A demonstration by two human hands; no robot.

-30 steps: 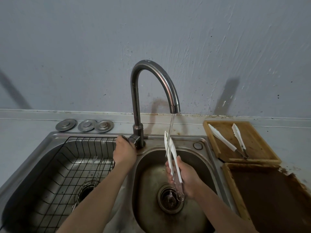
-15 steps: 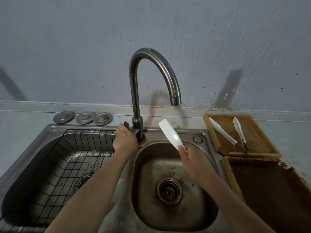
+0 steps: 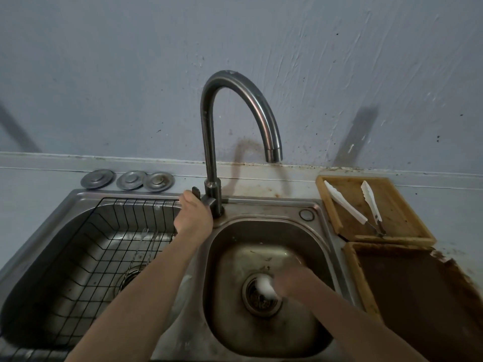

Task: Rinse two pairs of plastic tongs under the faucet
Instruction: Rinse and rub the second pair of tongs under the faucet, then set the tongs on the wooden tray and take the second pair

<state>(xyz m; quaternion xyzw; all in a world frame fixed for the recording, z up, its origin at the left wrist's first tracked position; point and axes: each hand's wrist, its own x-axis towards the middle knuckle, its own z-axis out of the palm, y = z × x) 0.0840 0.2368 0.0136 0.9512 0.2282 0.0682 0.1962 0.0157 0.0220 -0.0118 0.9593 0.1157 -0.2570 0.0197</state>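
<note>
- White plastic tongs [image 3: 265, 286] clenched in right hand [image 3: 292, 282], blurred, low over drain [image 3: 261, 296] of right basin [image 3: 271, 231].
- Left hand [image 3: 192, 218] wrapped on faucet [image 3: 211, 142] lever; no water running.
- Second tongs [image 3: 366, 207] lying on wooden tray [image 3: 397, 202], probably unrinsed.
- Steel double sink, wire rack [image 3: 99, 246] left; stained grey wall [image 3: 235, 48].
</note>
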